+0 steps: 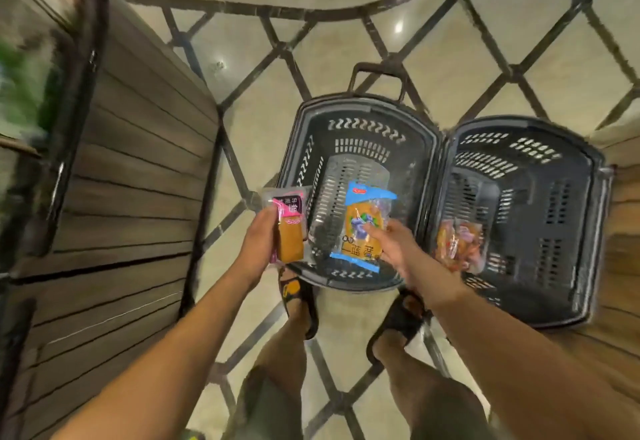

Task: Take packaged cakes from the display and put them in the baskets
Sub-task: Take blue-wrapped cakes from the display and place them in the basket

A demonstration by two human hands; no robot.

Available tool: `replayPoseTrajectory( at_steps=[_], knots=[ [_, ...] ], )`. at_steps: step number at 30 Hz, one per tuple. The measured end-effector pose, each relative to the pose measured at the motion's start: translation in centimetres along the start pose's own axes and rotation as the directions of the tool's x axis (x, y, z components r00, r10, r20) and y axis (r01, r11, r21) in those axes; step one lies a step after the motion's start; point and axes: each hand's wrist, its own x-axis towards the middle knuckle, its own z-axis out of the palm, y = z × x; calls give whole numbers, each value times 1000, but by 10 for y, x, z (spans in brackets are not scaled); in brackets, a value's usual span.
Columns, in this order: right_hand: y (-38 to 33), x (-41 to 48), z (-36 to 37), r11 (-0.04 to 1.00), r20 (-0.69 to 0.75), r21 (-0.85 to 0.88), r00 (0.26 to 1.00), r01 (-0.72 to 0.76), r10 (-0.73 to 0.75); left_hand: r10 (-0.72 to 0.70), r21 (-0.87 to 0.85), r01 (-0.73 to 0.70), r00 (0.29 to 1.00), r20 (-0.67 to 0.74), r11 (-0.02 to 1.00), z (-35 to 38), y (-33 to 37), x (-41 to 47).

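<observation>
Cakes in hand on both sides: left hand (260, 239) grips a pink-labelled packaged cake (288, 223) at the near-left rim of the left basket (360, 112), right hand (394, 244) pinches a blue-edged packaged cake (365, 228) over that basket's opening. Just right of it, touching rim to rim, the right basket (540, 128) already contains an orange-red packet (459, 245) at its near-left corner. Both baskets sit on the tiled floor (346, 69) in front of the person's sandalled feet (301, 304), wooden display (138, 162) to the left.
</observation>
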Motion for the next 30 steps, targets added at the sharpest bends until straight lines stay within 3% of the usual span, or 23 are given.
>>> replayPoseTrajectory(
  at_steps=[9,12,18,25,30],
  knots=[
    [88,182,89,991,-244,-123,969,-57,25,-25,-14,24,1000,-8,1000,-28,-80,115],
    [107,231,110,990,-270,-85,959,-113,86,-19,36,19,1000,-10,999,-40,-94,129],
    [136,296,127,968,-264,-178,957,-176,125,-10,29,10,1000,-5,1000,-39,-102,134],
    [135,282,121,904,-196,-315,952,-288,235,-12,44,14,1000,-29,999,-35,-97,127],
    [91,217,97,929,-127,-285,970,-236,207,-47,24,49,997,-54,999,-21,-65,103]
  ],
)
